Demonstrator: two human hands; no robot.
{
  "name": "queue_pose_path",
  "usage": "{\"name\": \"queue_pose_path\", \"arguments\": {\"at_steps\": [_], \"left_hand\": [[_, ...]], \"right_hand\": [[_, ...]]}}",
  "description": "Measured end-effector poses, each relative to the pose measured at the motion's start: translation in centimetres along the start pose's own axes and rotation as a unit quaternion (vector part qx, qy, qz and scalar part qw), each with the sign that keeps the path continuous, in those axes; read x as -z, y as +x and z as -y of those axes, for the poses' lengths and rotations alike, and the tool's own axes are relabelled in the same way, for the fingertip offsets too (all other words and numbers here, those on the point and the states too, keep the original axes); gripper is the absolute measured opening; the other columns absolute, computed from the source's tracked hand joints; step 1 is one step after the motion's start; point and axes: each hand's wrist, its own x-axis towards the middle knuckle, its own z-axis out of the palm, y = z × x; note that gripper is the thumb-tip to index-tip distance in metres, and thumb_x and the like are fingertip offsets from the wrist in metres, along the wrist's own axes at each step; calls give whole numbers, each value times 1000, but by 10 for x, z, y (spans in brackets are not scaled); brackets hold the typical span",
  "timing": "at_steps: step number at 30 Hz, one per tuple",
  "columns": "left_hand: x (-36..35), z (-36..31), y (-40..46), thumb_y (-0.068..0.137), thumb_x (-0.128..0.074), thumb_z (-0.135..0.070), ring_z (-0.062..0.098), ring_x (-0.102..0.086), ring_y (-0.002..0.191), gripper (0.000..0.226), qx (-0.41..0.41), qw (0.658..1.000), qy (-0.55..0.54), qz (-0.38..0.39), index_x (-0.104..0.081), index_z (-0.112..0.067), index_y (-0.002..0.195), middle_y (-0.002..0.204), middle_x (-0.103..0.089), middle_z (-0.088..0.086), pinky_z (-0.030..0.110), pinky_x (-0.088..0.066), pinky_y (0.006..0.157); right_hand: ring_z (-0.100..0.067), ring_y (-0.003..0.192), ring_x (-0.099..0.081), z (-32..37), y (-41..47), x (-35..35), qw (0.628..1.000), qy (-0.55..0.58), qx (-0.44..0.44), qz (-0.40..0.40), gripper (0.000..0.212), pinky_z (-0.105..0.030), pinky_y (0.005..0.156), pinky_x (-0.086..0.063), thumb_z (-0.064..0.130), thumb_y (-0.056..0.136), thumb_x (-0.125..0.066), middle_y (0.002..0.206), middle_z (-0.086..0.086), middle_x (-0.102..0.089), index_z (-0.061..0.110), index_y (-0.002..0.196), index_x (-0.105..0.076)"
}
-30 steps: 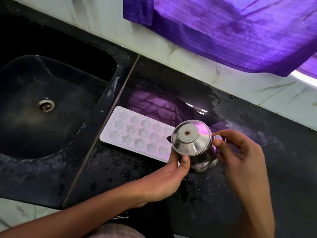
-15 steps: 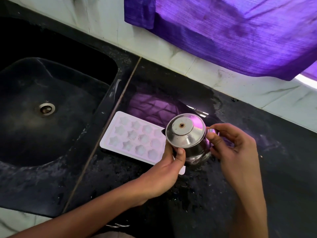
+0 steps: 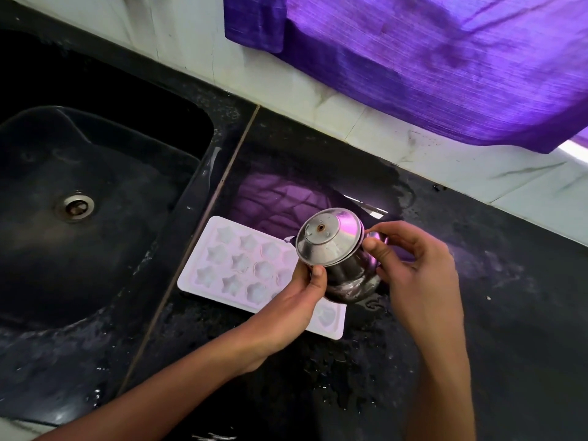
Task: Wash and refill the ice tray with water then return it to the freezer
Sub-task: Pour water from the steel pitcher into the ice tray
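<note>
White plastic ice tray with star-shaped moulds (image 3: 241, 265) lies flat on the wet black stone bench (image 3: 477, 313), just right of the black sink (image 3: 95, 218). Over its right end, both hands grip a lidded steel jug (image 3: 337, 256): left hand (image 3: 296, 300) pinches the lid rim, right hand (image 3: 413, 268) curls round its far side.

Dim, purple-tinted light from upper right — countertop (image 3: 477, 313) glare, wide-angle bending

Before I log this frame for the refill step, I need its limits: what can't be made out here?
- Water inside the jug: its lid covers it in the head view.
- Tray near-right cells: left hand and the jug hide them.
- Whether the cells hold water: too pale and small.
- Jug handle: mostly behind the right hand.
- Tap, freezer: not in view.
</note>
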Motion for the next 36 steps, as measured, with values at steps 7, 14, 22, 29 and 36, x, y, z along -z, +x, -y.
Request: {"name": "queue_pose_path", "arguments": {"at_steps": [7, 14, 22, 29, 36], "left_hand": [[3, 6, 5, 94, -18, -53, -11, -22, 125, 48, 19, 1000, -17, 6, -8, -54, 141, 129, -23, -41, 17, -15, 99], [3, 10, 8, 93, -19, -56, -5, -21, 133, 49, 23, 1000, -19, 5, -6, -55, 141, 136, -19, -38, 19, -14, 103], [3, 9, 6, 93, -19, -55, -8, -24, 128, 46, 20, 999, -26, 3, -8, -57, 138, 122, -23, -44, 17, -16, 99], [3, 10, 5, 94, -19, -54, -8, -23, 128, 45, 10, 1000, -29, 2, -7, -58, 137, 129, -22, -40, 17, -15, 100], [1, 4, 0, 95, -18, -52, -36, -23, 96, 33, -10, 1000, 5, 4, -5, -64, 123, 104, -19, -56, -4, -19, 78]], "right_hand": [[-8, 67, -66, 4, 4, -4, 1000, -20, -5, 2, 3, -43, 68, -57, 30, 82, -69, 76, 9, -69, 33, 82, -67], [-7, 68, -66, 5, 3, -4, 1000, -25, -8, 7, 3, -42, 68, -57, 32, 83, -68, 76, 7, -69, 31, 85, -68], [-6, 68, -65, 6, 0, -3, 1000, -23, -10, 6, 2, -37, 66, -57, 31, 84, -68, 77, 8, -69, 30, 86, -69], [-10, 68, -66, 5, -2, -4, 1000, -19, -6, 2, 3, -41, 66, -57, 31, 84, -68, 76, 8, -68, 31, 87, -69], [-9, 69, -66, 3, -7, -3, 1000, 7, 2, -7, 2, -45, 69, -57, 33, 84, -67, 75, 9, -68, 34, 82, -67]]}}
